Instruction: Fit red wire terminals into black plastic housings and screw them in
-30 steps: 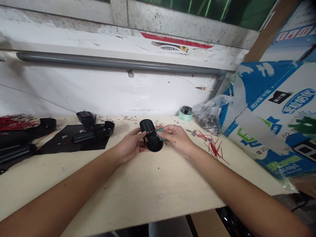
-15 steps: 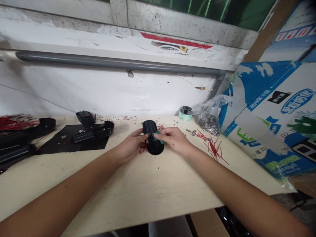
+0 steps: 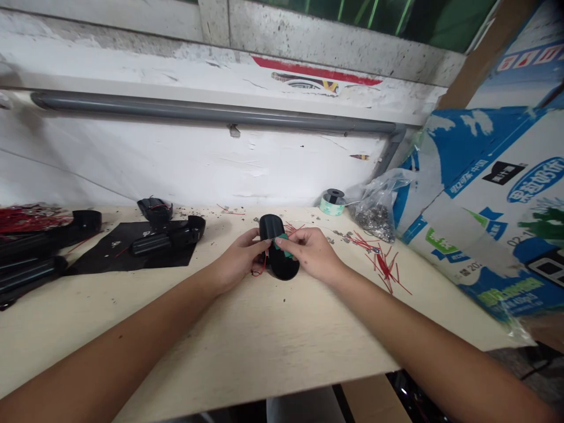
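Note:
A black plastic housing point(image 3: 284, 267) with a rounded lower end is held just above the middle of the table. My left hand point(image 3: 240, 255) grips its left side, thumb on the narrow middle part. Pinched between the thumb and fingers of my right hand point(image 3: 315, 249) is a small green board point(image 3: 282, 239), lying against the middle of the housing. A red wire point(image 3: 261, 270) hangs beside my left fingertips. The fingers partly cover the place where board and housing meet.
More black housings point(image 3: 152, 242) lie on a black sheet point(image 3: 97, 252) and at the far left. Loose red wires point(image 3: 385, 265), a plastic bag of small metal parts point(image 3: 374, 214) and a tape roll point(image 3: 332, 202) stand right, beside a large carton point(image 3: 484, 205).
The housing has tilted slightly, its lower end shifting right. My right thumb lies flatter across the green board, and more of the board shows. Both hands keep their hold.

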`<act>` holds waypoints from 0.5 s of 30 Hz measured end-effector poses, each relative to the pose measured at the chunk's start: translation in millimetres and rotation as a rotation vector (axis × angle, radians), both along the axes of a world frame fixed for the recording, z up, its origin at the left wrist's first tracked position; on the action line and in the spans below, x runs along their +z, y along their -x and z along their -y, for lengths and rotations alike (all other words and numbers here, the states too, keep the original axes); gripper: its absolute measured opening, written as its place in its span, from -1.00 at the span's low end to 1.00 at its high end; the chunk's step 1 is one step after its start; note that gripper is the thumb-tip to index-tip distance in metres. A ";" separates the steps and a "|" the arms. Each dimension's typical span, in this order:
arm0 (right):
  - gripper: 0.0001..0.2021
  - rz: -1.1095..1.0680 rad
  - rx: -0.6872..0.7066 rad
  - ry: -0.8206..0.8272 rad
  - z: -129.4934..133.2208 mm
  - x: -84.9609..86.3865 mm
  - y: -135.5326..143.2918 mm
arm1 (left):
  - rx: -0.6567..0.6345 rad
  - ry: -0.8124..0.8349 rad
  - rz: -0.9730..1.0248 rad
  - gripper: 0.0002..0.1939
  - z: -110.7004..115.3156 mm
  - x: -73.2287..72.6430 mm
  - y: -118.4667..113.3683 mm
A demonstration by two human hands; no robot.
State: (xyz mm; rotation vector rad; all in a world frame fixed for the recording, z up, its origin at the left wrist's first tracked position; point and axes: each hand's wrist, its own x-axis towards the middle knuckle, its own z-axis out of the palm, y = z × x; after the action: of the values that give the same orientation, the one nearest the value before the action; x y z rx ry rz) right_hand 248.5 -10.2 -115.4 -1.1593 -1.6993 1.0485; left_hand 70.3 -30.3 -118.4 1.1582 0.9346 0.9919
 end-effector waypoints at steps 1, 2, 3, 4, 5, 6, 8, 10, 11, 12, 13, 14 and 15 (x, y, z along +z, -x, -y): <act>-0.54 0.009 0.001 0.005 0.0 -0.3 0.2 | 0.000 -0.005 -0.008 -0.63 0.1 -0.1 0.1; -0.54 0.017 0.009 0.006 0.0 -0.7 0.2 | 0.001 -0.010 -0.018 -0.62 0.1 -0.3 0.2; -0.53 0.021 0.020 0.005 0.0 -1.1 0.2 | 0.003 -0.014 -0.028 -0.62 0.1 -0.5 0.4; -0.53 0.026 0.030 0.004 0.0 -1.6 0.2 | 0.005 -0.017 -0.040 -0.62 0.1 -0.7 0.6; -0.53 0.027 0.037 0.002 0.1 -2.2 0.1 | 0.005 -0.021 -0.054 -0.62 0.1 -0.8 0.8; -0.53 0.026 0.034 -0.001 0.2 -2.9 0.2 | 0.005 -0.026 -0.068 -0.62 0.1 -0.9 1.0; -0.53 0.022 0.020 -0.001 0.5 -4.3 0.6 | 0.007 -0.040 -0.101 -0.62 0.2 -0.7 1.1; -0.54 0.011 0.000 0.005 0.7 -5.6 1.6 | 0.012 -0.055 -0.135 -0.62 0.3 -0.1 0.8; -0.55 0.005 -0.008 0.008 0.7 -6.2 2.3 | 0.014 -0.062 -0.145 -0.62 0.4 0.2 0.5; -0.55 0.001 -0.013 0.009 0.7 -6.6 3.1 | 0.017 -0.068 -0.151 -0.63 0.5 0.4 0.2; -0.56 -0.001 -0.015 0.006 0.7 -6.9 4.0 | 0.018 -0.073 -0.152 -0.63 0.6 0.6 -0.2; -0.56 -0.004 -0.016 0.002 0.8 -7.1 4.9 | 0.019 -0.077 -0.149 -0.63 0.7 0.5 -0.5; -0.56 -0.005 -0.016 -0.003 1.0 -7.1 5.8 | 0.019 -0.082 -0.144 -0.63 1.0 0.3 -0.8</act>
State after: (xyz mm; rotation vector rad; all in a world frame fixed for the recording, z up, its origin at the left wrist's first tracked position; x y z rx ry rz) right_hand 242.7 -11.3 -122.5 -1.1655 -1.6844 1.0386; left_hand 71.1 -31.2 -118.1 1.3053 1.0286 0.9790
